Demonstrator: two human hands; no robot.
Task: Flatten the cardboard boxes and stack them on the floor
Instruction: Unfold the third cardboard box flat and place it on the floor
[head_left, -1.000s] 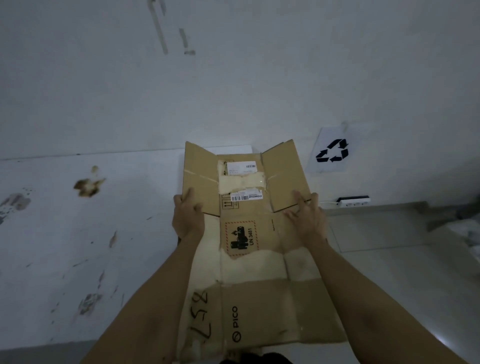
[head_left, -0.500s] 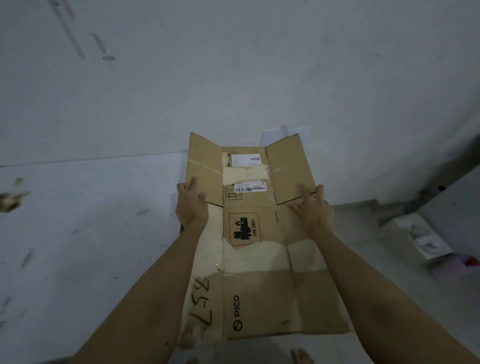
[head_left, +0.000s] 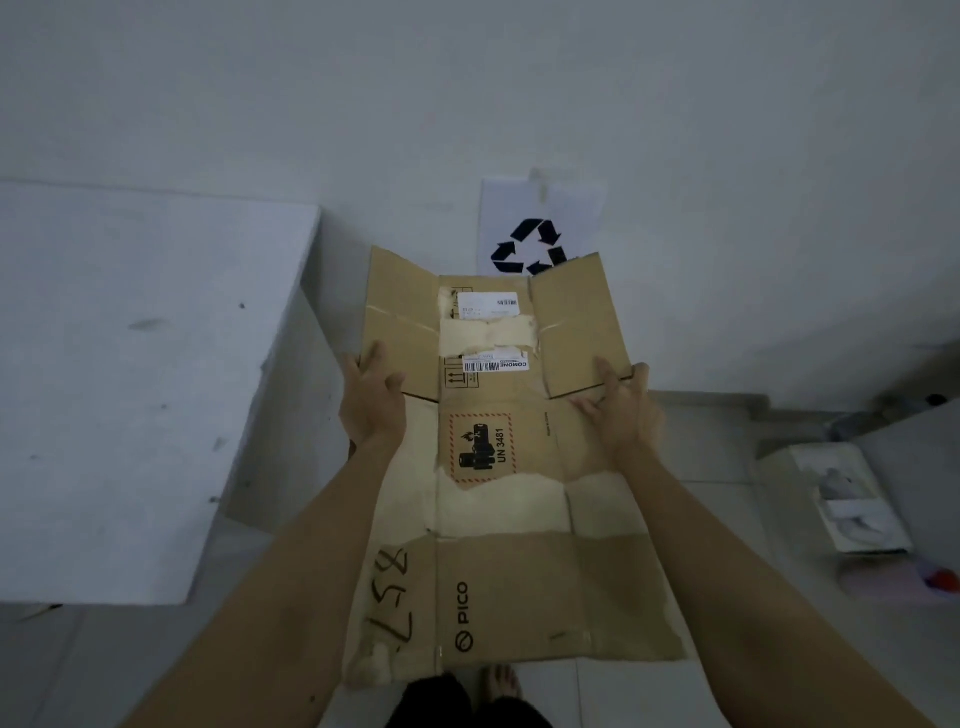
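The flattened cardboard box (head_left: 498, 499) carries most of the writing. Near its closest edge, "PICO" is printed beside a round logo, and next to that, toward the left edge, "837" or something like it is hand-scrawled in marker. At mid-panel sits a hazard label (head_left: 480, 447) with a red hatched border reading "UN 3481". Farther up, a white barcode sticker (head_left: 496, 365) shows "COMONE". A recycling sign (head_left: 530, 249) hangs on the wall behind.
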